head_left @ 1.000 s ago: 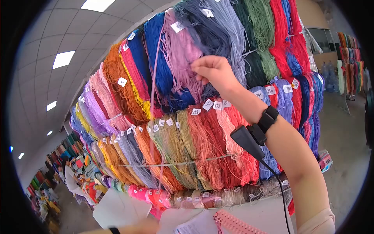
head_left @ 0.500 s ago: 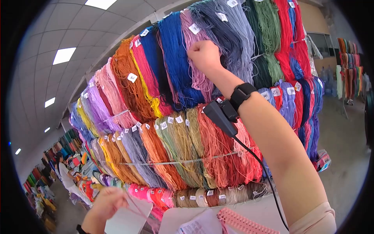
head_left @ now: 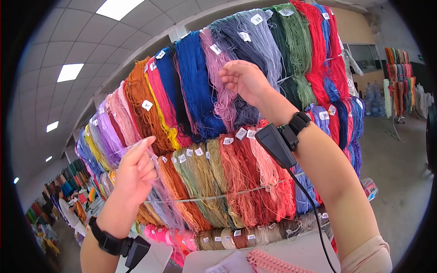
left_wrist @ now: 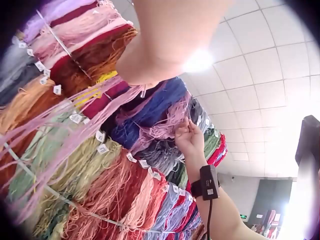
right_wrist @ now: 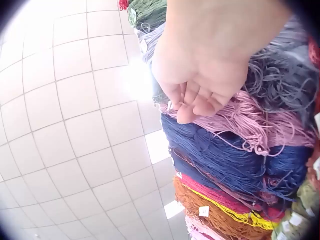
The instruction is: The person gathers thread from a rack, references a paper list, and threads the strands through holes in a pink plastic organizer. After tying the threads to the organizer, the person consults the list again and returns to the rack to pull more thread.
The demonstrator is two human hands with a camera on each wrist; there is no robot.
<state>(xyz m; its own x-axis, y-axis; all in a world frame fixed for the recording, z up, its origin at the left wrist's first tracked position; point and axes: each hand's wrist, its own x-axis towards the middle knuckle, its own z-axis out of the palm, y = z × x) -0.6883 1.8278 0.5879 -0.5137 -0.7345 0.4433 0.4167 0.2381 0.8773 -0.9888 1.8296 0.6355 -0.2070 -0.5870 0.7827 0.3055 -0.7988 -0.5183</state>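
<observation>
A tall stack of yarn hanks (head_left: 236, 136) in many colours is seen filling the middle of the scene, each hank marked with a small white tag. The right hand (head_left: 246, 79) is raised to the upper part of the stack, where its curled fingertips are pressed together against the pink-mauve hank (head_left: 218, 77), which hangs between a deep blue hank (head_left: 193, 77) on its left and a grey-blue hank (head_left: 248, 50) on its right; strands of the pink-mauve yarn appear to be pinched there. Lower and to the left, the left hand (head_left: 134, 175) is held up with its fingers closed around loose pink-mauve strands (left_wrist: 60, 140), which are stretched across the front of the stack. A pink spiral-bound notebook (head_left: 273, 263) is seen at the near bottom edge.
</observation>
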